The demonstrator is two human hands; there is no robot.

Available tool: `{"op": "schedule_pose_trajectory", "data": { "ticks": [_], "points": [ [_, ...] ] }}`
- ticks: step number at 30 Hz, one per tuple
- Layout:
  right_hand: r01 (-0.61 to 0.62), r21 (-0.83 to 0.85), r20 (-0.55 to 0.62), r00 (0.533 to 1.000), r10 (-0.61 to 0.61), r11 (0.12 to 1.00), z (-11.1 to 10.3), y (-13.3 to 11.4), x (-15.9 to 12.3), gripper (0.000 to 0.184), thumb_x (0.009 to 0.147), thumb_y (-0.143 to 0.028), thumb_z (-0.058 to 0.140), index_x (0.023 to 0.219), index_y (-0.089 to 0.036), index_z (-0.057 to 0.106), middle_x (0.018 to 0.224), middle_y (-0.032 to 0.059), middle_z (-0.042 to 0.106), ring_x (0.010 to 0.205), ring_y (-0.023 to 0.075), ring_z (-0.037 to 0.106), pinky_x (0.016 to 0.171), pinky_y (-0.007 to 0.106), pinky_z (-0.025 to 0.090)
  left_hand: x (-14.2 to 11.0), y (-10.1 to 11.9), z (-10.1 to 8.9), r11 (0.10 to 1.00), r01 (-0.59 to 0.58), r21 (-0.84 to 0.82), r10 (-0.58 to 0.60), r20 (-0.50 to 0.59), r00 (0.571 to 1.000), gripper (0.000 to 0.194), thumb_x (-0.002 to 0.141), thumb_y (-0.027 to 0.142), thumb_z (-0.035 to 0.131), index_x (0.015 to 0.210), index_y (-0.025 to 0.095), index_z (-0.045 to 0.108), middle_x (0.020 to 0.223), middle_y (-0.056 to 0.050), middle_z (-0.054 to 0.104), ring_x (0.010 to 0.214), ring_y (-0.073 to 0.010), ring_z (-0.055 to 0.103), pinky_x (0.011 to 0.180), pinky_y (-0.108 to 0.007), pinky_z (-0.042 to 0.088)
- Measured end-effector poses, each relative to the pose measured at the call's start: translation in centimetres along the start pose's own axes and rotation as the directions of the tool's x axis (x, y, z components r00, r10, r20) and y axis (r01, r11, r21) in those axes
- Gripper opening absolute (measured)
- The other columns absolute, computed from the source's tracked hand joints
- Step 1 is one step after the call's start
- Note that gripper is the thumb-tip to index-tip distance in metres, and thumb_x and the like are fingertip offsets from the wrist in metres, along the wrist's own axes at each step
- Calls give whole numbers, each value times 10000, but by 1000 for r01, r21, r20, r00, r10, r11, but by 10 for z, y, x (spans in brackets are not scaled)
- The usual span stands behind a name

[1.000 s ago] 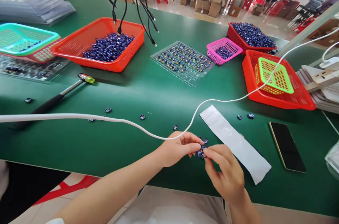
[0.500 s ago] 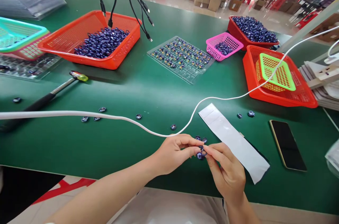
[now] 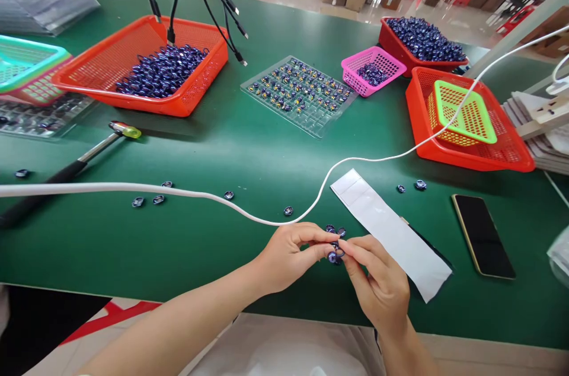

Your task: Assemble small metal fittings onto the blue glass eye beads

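My left hand (image 3: 291,256) and my right hand (image 3: 379,281) meet fingertip to fingertip near the front edge of the green table (image 3: 249,150). Both pinch a small dark blue shiny part (image 3: 334,255) between them. Two more such parts (image 3: 335,230) lie just beyond the fingers. A white strip of backing paper (image 3: 391,232) lies right of my right hand. A white cable (image 3: 213,197) curves across the table just above my left hand.
Orange baskets of blue parts (image 3: 146,64) (image 3: 422,44), a pink basket (image 3: 372,70), a clear tray (image 3: 299,94), an orange basket holding a green one (image 3: 466,127). A hammer (image 3: 71,168) at left, a phone (image 3: 483,236) at right. Loose parts are scattered along the cable.
My hands stay pinched together on the small part, with slight finger shifts. The view has tilted a little, so the table contents sit slightly higher and leftward.
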State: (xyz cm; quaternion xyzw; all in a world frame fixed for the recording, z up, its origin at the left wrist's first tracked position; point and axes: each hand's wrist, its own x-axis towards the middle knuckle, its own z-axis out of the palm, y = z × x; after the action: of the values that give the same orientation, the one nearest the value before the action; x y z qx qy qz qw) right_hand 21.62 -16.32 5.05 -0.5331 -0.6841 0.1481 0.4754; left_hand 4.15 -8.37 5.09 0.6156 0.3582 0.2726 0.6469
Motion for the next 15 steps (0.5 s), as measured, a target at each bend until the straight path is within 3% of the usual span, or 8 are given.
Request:
{"op": "schedule_pose_trajectory", "data": {
  "ticks": [5,10,15],
  "points": [
    [-54,4,-18,998,54,999,2,-1,0,377,859,9,601,1129,-248,657,973,39,692,863,174,662,723,317,557,-1,0,2,984,-134,117,138,-28,990,164,865,241,666,970,200,785,845,-65,752,760,-179,678,729,-283,530],
    [-213,13,-14,977,214,977,4,-4,1,155,884,-96,620,964,-225,648,862,23,682,742,153,642,602,265,522,-1,0,5,964,-225,144,234,-46,971,152,870,236,671,969,194,778,837,-78,759,749,-180,689,710,-279,539],
    [-234,68,50,972,231,970,2,-4,2,169,906,-99,567,982,-221,656,876,35,685,754,157,647,624,269,532,-1,-2,8,957,-254,137,267,-81,960,154,870,190,667,982,180,773,853,-85,767,749,-176,701,695,-266,547]
  ]
}}
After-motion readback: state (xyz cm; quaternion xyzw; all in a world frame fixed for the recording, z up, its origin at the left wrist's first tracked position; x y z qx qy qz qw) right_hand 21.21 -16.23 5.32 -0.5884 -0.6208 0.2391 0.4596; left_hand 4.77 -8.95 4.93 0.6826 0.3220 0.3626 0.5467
